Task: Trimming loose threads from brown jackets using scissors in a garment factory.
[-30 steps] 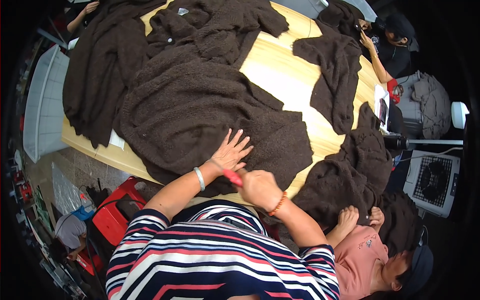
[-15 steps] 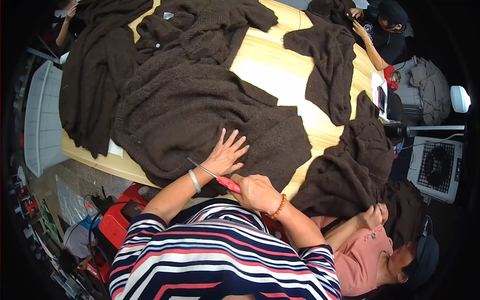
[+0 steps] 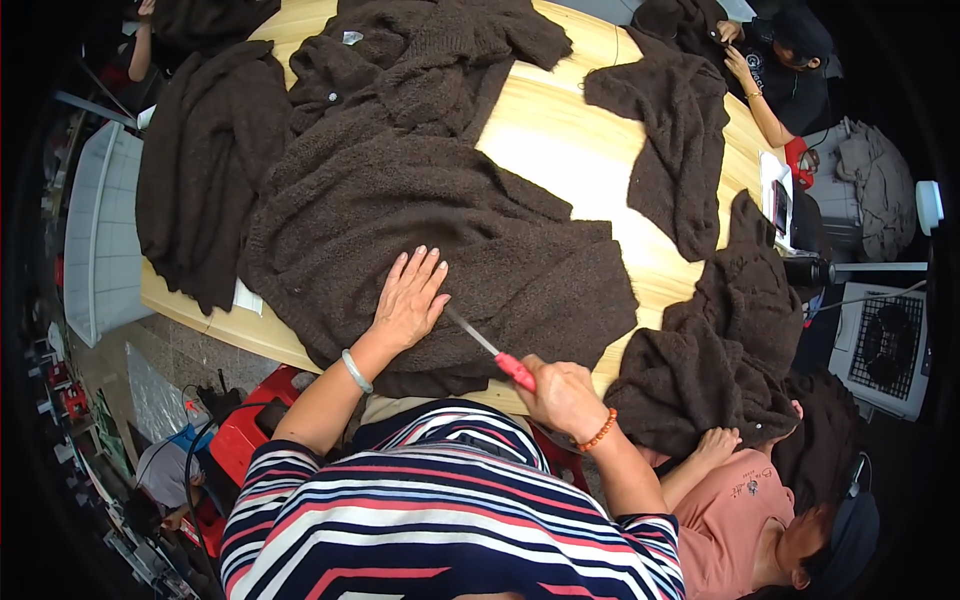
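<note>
A large dark brown knitted garment (image 3: 530, 275) lies spread in folds in front of me. My left hand (image 3: 407, 303) rests flat on it with the fingers stretched out. In my right hand (image 3: 562, 398) is a tool with a red handle (image 3: 515, 371) and a long slim metal shaft; its exact kind does not show. The shaft points up and left over the cloth, its tip close to my left hand. Whether the tip touches the knit, I cannot tell.
More brown knitwear (image 3: 210, 180) hangs over the wooden table (image 3: 570, 130) at left. Another brown piece (image 3: 680, 150) lies at far right. A co-worker in pink (image 3: 735, 510) handles brown knitwear beside me; another person (image 3: 790, 75) works at the far right. A red stool (image 3: 250, 415) stands at left.
My left hand has slid left over the garment. My right hand has moved right and slightly down, taking the tool off my left wrist. The whole view has shifted slightly.
</note>
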Available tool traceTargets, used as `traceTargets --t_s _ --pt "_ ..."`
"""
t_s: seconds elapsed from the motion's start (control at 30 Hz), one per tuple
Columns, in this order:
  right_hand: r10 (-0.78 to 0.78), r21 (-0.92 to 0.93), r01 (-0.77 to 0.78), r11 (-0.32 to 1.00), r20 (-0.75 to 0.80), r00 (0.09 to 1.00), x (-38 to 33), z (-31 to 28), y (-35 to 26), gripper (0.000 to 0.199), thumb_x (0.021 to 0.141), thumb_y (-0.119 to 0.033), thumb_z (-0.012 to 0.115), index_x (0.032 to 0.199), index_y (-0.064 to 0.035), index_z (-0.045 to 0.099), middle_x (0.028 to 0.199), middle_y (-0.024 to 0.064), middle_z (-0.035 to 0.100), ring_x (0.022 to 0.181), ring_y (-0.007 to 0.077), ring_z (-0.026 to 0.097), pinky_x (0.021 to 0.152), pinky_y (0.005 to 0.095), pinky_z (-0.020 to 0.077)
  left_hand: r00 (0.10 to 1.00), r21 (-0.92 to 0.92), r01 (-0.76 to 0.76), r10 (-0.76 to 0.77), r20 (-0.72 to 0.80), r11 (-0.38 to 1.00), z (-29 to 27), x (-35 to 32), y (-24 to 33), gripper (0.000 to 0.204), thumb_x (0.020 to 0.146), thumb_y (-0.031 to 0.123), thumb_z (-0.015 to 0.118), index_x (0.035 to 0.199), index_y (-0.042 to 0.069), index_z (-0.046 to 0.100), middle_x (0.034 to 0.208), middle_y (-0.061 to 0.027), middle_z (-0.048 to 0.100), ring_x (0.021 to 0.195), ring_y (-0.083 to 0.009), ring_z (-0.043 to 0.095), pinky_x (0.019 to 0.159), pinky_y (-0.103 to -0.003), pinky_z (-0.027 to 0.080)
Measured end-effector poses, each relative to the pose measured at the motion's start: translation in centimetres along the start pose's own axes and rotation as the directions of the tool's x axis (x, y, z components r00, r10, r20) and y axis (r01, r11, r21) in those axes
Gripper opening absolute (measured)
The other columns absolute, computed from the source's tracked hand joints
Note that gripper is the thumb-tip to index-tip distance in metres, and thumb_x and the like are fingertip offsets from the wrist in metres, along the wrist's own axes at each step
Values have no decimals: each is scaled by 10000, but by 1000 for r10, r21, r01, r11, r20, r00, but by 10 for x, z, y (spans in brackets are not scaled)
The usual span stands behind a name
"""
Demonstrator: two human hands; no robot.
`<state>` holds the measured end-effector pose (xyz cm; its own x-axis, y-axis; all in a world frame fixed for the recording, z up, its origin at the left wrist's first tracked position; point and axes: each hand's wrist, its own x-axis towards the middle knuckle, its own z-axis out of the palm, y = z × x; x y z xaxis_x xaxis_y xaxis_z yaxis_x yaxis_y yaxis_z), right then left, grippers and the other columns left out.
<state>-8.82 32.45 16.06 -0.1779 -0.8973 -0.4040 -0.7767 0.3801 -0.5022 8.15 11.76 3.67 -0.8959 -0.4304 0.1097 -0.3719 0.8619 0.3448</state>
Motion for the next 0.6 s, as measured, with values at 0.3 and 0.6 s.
traceTargets --t_s 0.3,0.6 --pt "117 83 -109 991 -95 989 -3 -9 15 212 822 -209 684 951 -68 594 783 202 642 781 391 653 686 475 522 951 -163 141 -180 -253 976 -36 -27 -26 482 796 69 710 1260 22 587 1236 -174 593 1137 -352 554 956 -438 443" --pt "-154 68 152 986 13 988 10 -5 -26 161 846 -213 651 914 -74 606 666 187 629 669 362 650 619 463 515 860 -646 379 -510 -19 663 -41 -29 -22 255 793 79 739 1041 44 692 851 -76 628 669 -126 559 594 -280 448"
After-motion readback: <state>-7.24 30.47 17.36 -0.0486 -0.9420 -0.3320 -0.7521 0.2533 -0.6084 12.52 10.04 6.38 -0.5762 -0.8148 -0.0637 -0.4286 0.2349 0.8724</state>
